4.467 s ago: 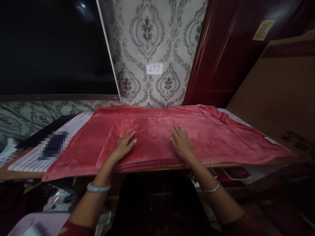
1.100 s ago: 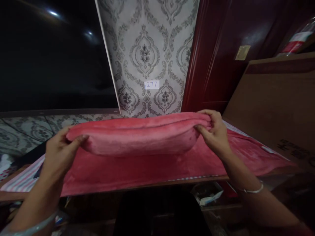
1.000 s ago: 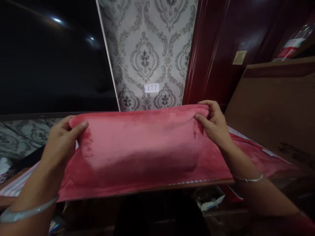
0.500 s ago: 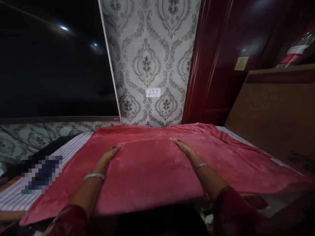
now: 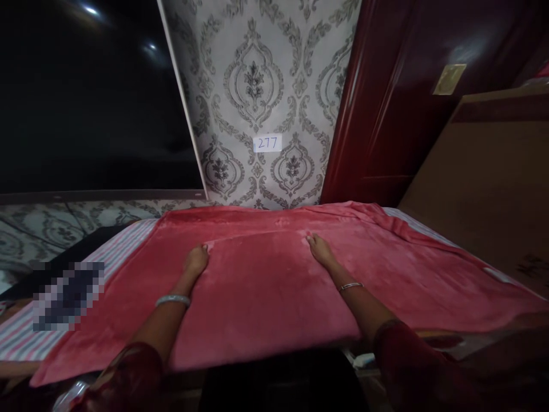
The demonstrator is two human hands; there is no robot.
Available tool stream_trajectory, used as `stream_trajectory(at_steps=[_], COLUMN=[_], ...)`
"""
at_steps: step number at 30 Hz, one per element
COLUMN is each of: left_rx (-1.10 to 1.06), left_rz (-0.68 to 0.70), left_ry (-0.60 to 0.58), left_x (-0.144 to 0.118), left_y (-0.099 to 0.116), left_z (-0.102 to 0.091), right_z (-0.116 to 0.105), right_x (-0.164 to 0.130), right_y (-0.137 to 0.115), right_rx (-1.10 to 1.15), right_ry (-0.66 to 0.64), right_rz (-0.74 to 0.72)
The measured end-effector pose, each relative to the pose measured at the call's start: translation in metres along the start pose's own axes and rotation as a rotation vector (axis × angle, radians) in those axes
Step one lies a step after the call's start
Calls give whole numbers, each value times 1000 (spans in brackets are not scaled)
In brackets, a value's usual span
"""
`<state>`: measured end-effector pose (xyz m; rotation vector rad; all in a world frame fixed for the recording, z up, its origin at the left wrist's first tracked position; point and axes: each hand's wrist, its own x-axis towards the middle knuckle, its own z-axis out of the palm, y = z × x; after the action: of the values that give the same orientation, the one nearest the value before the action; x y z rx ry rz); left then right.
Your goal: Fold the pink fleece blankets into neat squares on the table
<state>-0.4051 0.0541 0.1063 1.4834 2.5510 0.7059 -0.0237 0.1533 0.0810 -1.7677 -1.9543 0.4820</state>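
Observation:
A pinkish-red plush blanket [image 5: 266, 297] lies spread before me, with a smooth folded layer in its middle. At the left far corner of this layer, my left hand [image 5: 197, 261] is closed with the fabric pinched in its fingers. My right hand [image 5: 321, 250] has the layer's right far corner in a closed grip. Between the two hands the far edge runs nearly straight. Bunched folds [image 5: 386, 220] lie at the blanket's far right.
A striped cloth [image 5: 128, 243] shows under the blanket, with a pixelated dark patch [image 5: 71, 294] on it at left. Behind are a large black screen [image 5: 94, 103], a patterned wall with a "277" label [image 5: 267, 143], and a dark red door [image 5: 398, 114]. A cardboard box [image 5: 484, 183] stands at right.
My fingers have gone from lying along the folded layer's sides to closing on its far corners. The view has tilted slightly, and the wall sits higher.

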Motion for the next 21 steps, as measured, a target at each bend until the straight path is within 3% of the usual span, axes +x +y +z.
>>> stream_trajectory(at_steps=[6,9,11,13,16,21], left_rx=[57,87,110,147,199,240], left_rz=[23,148,315,469,537,552], left_ry=[-46,10,-1,-73,-148,-126], left_x=[-8,-25,-40,-55,-71,-78], left_y=[14,40,61,78,88,78], left_z=[-34,-39,-30,-15,9,28], right_z=[-31,-39,-34,-22,0,24], right_x=[-5,-25,-43,-59,-68,-62], right_y=[-19,-48,-71,-90,-102,-88], right_rx=[-69,-135,-212,-288,-340,-338], right_ry=[-34,14,-2,-120,-252,-127], right_rz=[-45,-220,-467,-636,-649,-652])
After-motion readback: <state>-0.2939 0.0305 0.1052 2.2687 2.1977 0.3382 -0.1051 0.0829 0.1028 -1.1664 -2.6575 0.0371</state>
